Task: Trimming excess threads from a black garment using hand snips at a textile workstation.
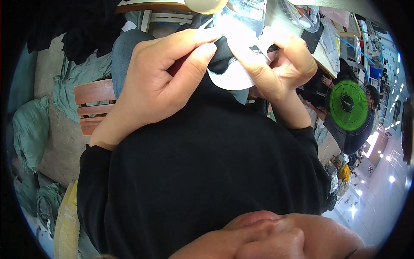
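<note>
the cloth piece, white with a dark panel, is raised in front of your chest, just short of the counter, under strong glare. your left hand pinches the dark edge between thumb and forefinger; your right hand grips the white side, its thumb laid across the cloth and its other fingers curled, though the glare hides where the tips meet. the step in hand seems to be aligning or turning the edge by touch. the next move, as judged here, calls for a firm left pinch and a small right-hand adjustment, with the layers kept from slipping apart. counted: two hands of yours; one cloth piece, its number of layers impossible to tell; one green fan at the right; three wooden slats visible at the left; one full green sack on the floor; one person partly hidden behind the fan.
</note>
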The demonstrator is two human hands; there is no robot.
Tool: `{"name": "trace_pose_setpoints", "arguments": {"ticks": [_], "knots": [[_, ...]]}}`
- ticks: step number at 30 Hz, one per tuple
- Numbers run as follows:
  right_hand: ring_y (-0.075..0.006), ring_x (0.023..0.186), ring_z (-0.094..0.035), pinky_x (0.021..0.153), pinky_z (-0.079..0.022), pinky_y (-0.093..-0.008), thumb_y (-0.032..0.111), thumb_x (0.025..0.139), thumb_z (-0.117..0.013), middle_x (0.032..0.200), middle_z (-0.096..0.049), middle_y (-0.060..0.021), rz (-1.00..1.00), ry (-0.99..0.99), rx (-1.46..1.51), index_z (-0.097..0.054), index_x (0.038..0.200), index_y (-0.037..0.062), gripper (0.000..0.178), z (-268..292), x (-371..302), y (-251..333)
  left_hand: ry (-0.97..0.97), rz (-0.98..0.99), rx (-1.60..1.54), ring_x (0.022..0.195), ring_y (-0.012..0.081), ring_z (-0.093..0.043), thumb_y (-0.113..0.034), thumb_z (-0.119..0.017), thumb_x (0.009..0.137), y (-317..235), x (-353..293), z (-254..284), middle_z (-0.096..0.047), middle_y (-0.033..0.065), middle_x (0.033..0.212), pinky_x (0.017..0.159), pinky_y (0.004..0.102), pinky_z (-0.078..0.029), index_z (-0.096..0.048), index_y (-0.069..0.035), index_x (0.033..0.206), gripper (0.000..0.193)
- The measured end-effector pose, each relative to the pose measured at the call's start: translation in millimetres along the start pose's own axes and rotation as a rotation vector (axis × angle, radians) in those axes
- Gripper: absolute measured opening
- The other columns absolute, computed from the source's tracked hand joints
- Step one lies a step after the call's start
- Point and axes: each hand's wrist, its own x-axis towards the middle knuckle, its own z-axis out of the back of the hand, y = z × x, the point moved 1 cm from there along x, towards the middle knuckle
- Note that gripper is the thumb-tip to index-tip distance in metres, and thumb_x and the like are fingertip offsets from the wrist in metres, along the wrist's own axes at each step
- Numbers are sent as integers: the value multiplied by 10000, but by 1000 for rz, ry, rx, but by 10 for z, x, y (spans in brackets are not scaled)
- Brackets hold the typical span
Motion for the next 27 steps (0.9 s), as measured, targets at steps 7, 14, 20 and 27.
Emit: {"name": "trace_pose_setpoints", "arguments": {"ticks": [7, 14, 20, 27], "knots": [[-233, 884, -644, 740, -515, -318, -18, 832, -670, 1019, -619, -180, -410, -457, 134, -706, 981, -50, 156, -98, -13, -17, 120, -82, 25, 782, 99, -625, -94, -731, 884, -75, 78, 9, -698, 82, 1014, 749, 201, -473, -603, 34, 1287, 441], [-297, 808, -658, 718, -531, -339, 0, 643, -666, 835, -657, -120, -587, 425, 188, -703, 875, -23, 236, 437, -29, 57, 266, -80, 312, 669, 86, -561, -101, -781, 843, 53, 51, -27, -682, 57, 880, 629, 221, -453, -679, -17, 1086, 276], [-264, 852, -687, 751, -519, -342, 78, 741, -741, 903, -702, -128, -644, 741, 1127, -691, 931, -16, 218, 562, -383, -90, -10, -71, 217, 685, 206, -646, -46, -711, 851, 84, 124, -102, -668, 108, 823, 639, 280, -499, -645, -10, 1006, 173], [-286, 1016, -690, 957, -538, -417, 257, 971, -561, 1149, -689, -185, -1462, -877, 1528, -592, 1244, -53, 414, 391, -454, 29, 58, 12, -140, 746, 57, -480, -35, -654, 914, 87, 72, -88, -599, 19, 908, 694, 186, -385, -548, 17, 1298, 401]]}}
